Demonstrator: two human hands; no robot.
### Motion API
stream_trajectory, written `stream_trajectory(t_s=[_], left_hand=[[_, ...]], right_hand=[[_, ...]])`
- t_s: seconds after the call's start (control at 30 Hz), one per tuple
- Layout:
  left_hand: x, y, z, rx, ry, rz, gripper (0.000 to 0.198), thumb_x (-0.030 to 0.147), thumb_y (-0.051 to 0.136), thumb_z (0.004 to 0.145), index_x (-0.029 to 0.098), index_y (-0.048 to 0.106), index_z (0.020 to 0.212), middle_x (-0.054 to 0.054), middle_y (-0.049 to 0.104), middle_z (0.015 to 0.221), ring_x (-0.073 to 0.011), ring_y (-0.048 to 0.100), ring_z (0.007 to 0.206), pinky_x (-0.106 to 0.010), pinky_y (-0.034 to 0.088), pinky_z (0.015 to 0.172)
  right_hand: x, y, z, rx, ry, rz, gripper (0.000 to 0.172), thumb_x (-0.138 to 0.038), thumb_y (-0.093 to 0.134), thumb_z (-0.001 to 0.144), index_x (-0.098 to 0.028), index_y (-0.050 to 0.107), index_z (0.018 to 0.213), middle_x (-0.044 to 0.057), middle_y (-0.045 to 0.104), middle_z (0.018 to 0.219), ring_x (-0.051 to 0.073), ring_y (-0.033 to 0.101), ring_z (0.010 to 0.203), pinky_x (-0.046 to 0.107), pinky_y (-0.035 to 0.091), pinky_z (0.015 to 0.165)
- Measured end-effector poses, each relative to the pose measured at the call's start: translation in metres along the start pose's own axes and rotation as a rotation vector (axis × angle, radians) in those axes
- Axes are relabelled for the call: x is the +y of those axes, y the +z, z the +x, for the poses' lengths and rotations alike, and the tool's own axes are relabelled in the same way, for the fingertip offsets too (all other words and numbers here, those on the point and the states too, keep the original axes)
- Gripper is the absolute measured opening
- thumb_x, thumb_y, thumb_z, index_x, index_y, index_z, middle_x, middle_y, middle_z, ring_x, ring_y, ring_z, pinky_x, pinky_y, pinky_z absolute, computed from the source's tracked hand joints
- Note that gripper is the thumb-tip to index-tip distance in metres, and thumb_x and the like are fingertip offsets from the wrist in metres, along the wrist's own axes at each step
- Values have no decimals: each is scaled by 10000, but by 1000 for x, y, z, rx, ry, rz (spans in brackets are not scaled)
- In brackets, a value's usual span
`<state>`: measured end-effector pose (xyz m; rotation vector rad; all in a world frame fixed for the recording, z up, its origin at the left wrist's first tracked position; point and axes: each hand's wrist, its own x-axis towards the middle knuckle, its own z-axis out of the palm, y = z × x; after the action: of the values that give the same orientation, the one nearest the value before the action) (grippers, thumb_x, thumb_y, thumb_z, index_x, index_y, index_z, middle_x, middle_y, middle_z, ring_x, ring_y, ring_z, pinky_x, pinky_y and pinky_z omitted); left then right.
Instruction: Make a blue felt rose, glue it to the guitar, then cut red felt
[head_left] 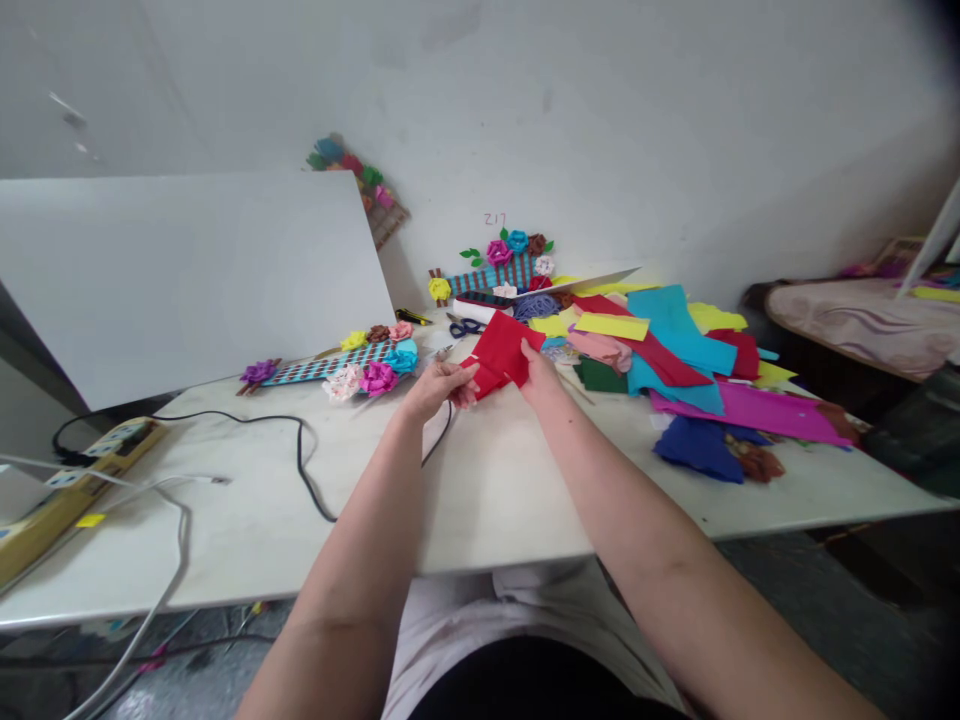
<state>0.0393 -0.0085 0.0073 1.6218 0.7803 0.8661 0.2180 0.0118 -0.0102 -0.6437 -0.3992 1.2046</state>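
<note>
1. Clearly, our left hand (439,388) is closed on the near-left edge of the red felt sheet (501,348).
2. It hangs just above the white table (480,500), mid-scene. We judge it light, soft and floppy, best pinched at its edges.
3. Our right hand (540,375) grips its right edge, near the pile of coloured felt sheets (675,345).

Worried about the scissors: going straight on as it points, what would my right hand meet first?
The red felt piece that the right hand grips; beyond that, perhaps the blue-handled scissors, though depth is unclear.

Felt sheet (501,355) left of felt pile (679,345)
</note>
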Motion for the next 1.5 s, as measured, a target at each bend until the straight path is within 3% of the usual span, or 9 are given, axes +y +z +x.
stream_trajectory(t_s=[0.13, 0.23, 0.33, 0.5, 0.7, 0.97, 1.2, 1.37, 1.5], left_hand=[[3, 2, 1, 120, 10, 89, 536, 600, 622, 699, 155, 444, 457, -57, 558, 442, -97, 495, 369, -211, 377, 392], [1, 3, 5, 341, 8, 157, 419, 492, 681, 687, 162, 466, 545, -20, 564, 460, -92, 485, 353, -203, 339, 361], [-2, 1, 7, 441, 10, 92, 329, 389, 729, 644, 161, 492, 630, -3, 596, 523, -79, 475, 353, -197, 313, 351], [1, -1, 2, 223, 79, -181, 319, 358, 753, 589, 152, 535, 698, 39, 514, 464, -58, 417, 369, -185, 276, 371], [7, 0, -5, -53, 85, -144, 480, 245, 779, 566, 152, 615, 1007, 38, 544, 576, -75, 514, 522, -203, 406, 545], [3, 2, -3, -24, 88, -164, 410, 292, 755, 626, 148, 658, 997, 97, 372, 439, -34, 317, 386, -217, 396, 509], [7, -3, -7, -156, 55, -196, 550, 316, 786, 590, 157, 646, 1097, -64, 668, 741, -171, 638, 743, -284, 467, 728], [1, -3, 0, 92, 80, -169, 329, 314, 757, 611, 128, 673, 870, 41, 499, 475, -54, 434, 413, -193, 342, 464], [-6, -7, 5, 338, 108, -270, 266, 309, 737, 613, 139, 622, 783, 64, 457, 451, -49, 412, 401, -187, 355, 445]], right_hand=[[-1, -2, 3, 31, 25, -12, 108, -233, 564, 850, -153, 632, 872, 39, 725, 823, 151, 681, 768, 314, 554, 745], [-1, -4, 5, 51, 23, -13, 95, -227, 579, 840, -152, 633, 863, 37, 723, 807, 151, 680, 757, 302, 560, 717], [-3, -4, 5, 38, 27, -24, 93, -221, 569, 847, -155, 633, 856, 39, 722, 789, 154, 681, 757, 291, 566, 685], [-8, -2, -1, 32, 41, -30, 124, -200, 525, 868, -158, 632, 821, 46, 720, 761, 166, 685, 768, 282, 575, 644], [-13, 2, -8, 56, 80, -63, 136, -204, 517, 869, -168, 617, 784, 51, 721, 763, 174, 687, 780, 292, 576, 649], [-12, 1, -9, 31, 79, -73, 159, -191, 502, 870, -173, 618, 763, 53, 719, 767, 181, 686, 804, 301, 580, 658], [-13, 0, -10, 37, 96, -120, 152, -198, 506, 873, -173, 619, 774, 45, 715, 731, 169, 686, 715, 276, 575, 599], [-15, -1, -10, 61, 181, -139, 85, -191, 529, 866, -161, 595, 823, 30, 697, 654, 165, 657, 572, 272, 539, 446], [-17, 2, -14, 3, 236, -142, 82, -181, 514, 874, -160, 589, 849, 37, 705, 670, 180, 667, 589, 320, 561, 483]])
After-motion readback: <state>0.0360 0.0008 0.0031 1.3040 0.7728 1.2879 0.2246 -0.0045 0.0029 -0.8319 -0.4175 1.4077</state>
